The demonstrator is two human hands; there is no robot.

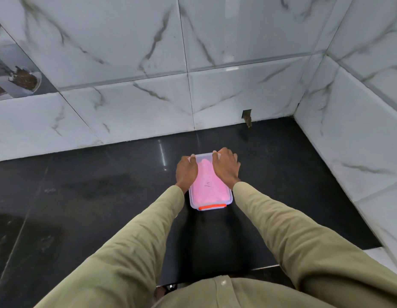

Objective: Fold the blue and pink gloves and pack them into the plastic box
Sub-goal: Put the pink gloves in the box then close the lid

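Note:
A small clear plastic box (229, 202) stands on the black counter in the middle of the view, with an orange clasp (212, 206) on its near end. Pink glove material (209, 190) fills it and shows through what looks like a translucent lid. No blue glove is visible. My left hand (186, 171) lies along the box's left side, fingers curled over the far left corner. My right hand (226, 167) rests on the right side, fingers hooked over the far right corner. Both palms press down on the top.
The black glossy counter (104, 196) runs left and right, with a smudged patch to the left of the box. Marble-patterned tiled walls (126, 107) stand behind and on the right, meeting in a corner. The counter's front edge is near my body.

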